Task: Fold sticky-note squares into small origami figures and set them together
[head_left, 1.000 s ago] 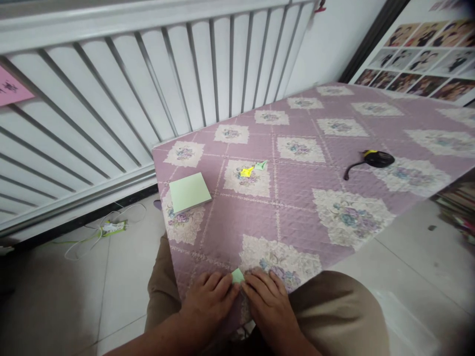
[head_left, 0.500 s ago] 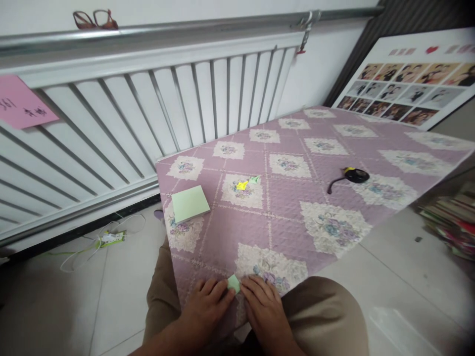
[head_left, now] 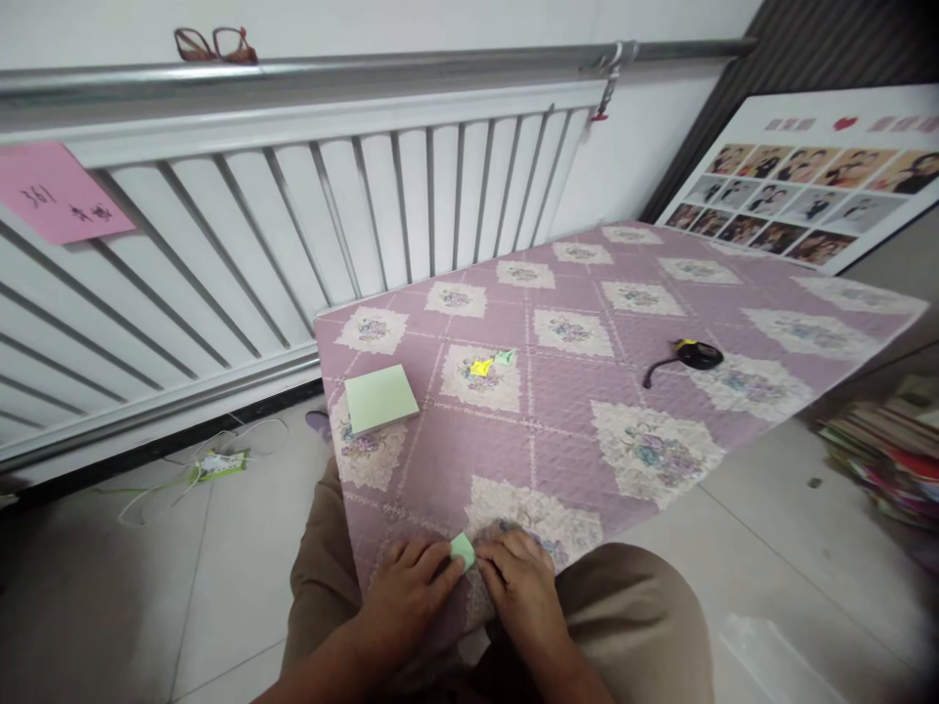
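A small folded piece of light green paper (head_left: 462, 550) lies at the near edge of the cloth-covered table (head_left: 558, 391). My left hand (head_left: 415, 590) holds its left side, thumb and fingers pressed on it. At its right corner my right hand (head_left: 519, 585) pinches the paper, fingers curled. Farther back, a yellow folded paper piece (head_left: 481, 368) and a green one (head_left: 506, 358) lie side by side. A pad of light green paper (head_left: 381, 399) sits near the table's left edge.
On the table's right side lies a black and yellow tape measure (head_left: 699, 354) with a strap. A white radiator (head_left: 411, 205) runs behind the table. A photo board (head_left: 807, 186) leans at the back right, and stacked papers (head_left: 887, 440) stand on the floor.
The fingers of my right hand have curled in from lying flatter beside the paper. The camera view has shifted slightly.
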